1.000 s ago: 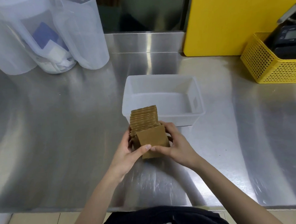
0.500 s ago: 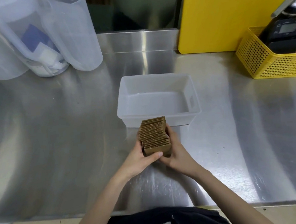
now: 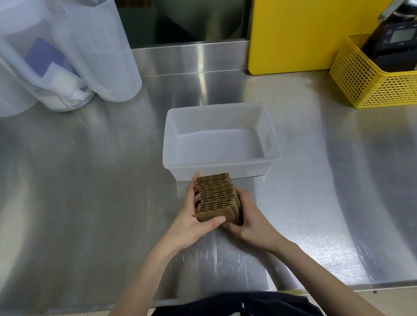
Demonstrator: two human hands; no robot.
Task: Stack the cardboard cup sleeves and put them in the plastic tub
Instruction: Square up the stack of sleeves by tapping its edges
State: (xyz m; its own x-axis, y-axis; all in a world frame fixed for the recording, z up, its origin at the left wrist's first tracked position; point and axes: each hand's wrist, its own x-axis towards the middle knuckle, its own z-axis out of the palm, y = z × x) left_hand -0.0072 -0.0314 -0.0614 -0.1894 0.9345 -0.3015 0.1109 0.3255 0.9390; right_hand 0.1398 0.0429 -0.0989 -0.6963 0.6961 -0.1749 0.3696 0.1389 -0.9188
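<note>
A stack of brown cardboard cup sleeves (image 3: 216, 196) stands on edge on the steel counter, just in front of the plastic tub (image 3: 174, 135). My left hand (image 3: 190, 223) grips the stack's left side, thumb across its near face. My right hand (image 3: 251, 215) grips its right side. The tub is translucent white, rectangular, and holds nothing. The stack's far end almost touches the tub's near wall.
Large clear plastic pitchers (image 3: 93, 50) stand at the back left. A yellow board (image 3: 316, 21) leans at the back, with a yellow perforated basket (image 3: 379, 86) holding a black device (image 3: 395, 43) at the back right. The steel counter (image 3: 70, 190) ends at its front edge near my body.
The stack has come down from a raised, tilted hold to rest squarely on the counter before the tub. Both hands have shifted from the near face to its sides.
</note>
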